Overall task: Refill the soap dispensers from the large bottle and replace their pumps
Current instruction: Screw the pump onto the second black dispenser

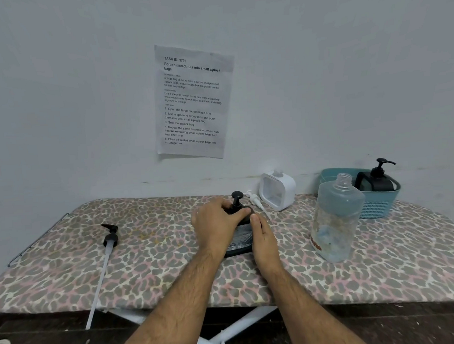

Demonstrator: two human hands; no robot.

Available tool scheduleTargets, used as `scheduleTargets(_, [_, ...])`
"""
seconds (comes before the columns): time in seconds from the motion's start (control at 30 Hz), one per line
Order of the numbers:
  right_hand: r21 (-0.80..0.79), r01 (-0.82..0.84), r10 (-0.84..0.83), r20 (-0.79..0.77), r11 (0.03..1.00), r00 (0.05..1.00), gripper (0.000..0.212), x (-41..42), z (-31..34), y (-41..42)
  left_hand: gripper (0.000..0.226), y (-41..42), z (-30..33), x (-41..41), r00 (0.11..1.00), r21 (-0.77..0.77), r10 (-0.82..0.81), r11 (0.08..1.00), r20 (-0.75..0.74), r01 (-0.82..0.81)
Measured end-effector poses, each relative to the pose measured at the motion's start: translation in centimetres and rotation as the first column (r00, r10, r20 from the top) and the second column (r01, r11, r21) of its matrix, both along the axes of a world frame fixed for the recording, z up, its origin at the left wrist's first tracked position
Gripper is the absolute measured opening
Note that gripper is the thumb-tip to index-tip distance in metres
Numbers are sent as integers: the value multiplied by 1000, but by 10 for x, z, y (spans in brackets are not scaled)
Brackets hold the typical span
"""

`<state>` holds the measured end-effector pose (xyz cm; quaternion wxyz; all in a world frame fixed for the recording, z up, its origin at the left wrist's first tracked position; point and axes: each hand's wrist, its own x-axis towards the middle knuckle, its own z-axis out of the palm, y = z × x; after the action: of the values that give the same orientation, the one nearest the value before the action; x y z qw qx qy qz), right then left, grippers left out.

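- Left hand [215, 223] fingers [224, 204] wrap the top of the dark dispenser [240, 237], thumb by the collar of its black pump [237, 199].
- Right hand [263, 240] fingers, only partly in view, steady the dispenser's right side.
- The dispenser stands mid-tabletop [157, 271].
- Large clear bottle [335, 218], uncapped, at 3 o'clock from it.
- White dispenser [278, 190] at 1 o'clock, a white pump [255, 200] lying beside it.
- Teal basket [379, 205] at 2 o'clock holds a black dispenser [379, 179].
- Loose black pump with long tube [108, 241] at 9 o'clock.
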<state>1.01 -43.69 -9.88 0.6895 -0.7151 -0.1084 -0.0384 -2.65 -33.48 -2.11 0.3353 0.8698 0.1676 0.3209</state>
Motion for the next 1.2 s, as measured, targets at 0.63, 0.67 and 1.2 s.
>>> scheduleTargets(0.63, [58, -14, 15, -19, 998, 1000, 77, 4, -2, 3, 20, 28, 8, 9, 905, -89, -421, 906, -69, 414])
scheduleTargets(0.67, [60, -16, 17, -23, 998, 1000, 78, 5, -1, 4, 23, 29, 7, 11, 900, -101, -429, 901, -78, 421])
scheduleTargets(1.2, [-39, -178, 174, -92, 983, 980, 67, 2, 22, -16, 51, 36, -46, -36, 911, -511, -406, 770, 68, 381])
